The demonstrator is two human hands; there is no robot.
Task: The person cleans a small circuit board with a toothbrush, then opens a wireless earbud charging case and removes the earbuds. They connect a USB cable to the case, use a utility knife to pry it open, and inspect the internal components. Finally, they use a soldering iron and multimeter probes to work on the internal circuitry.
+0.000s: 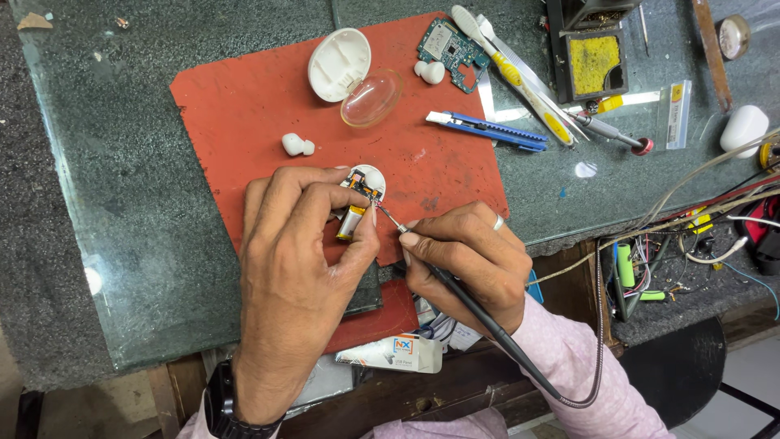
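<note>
Two hands are working at the middle of the head view, on a red mat point(244, 89) lying over a glass-topped bench point(106, 203). Left hand point(296, 244) is pinching an opened white earbud point(367, 180) w/ thumb & fingers closed round it; its tiny circuit board is showing, and a small yellow battery cell point(351, 222) is hanging at 6 o'clock of the bud, just beside the thumb. Right hand point(467, 260) is gripping a soldering iron point(455, 297) pen-style, tip touching the board from 4 o'clock, cord trailing toward the sleeve. Judging by looks, the bud is very light, its shell hard & slick, the board & thin leads fragile, the cell soft-skinned, so it's prob. best held by the shell rim, not the board or cell. At 12 o'clock of the hands the white charging case point(339, 65) is lying open w/ its clear lid point(372, 97); another earbud point(296, 145) is sitting at 10 o'clock. At 1 to 2 o'clock: a green circuit board point(449, 45), a blue utility knife point(487, 128), a yellow-white toothbrush point(512, 73), and a sponge tray point(593, 61).
</note>
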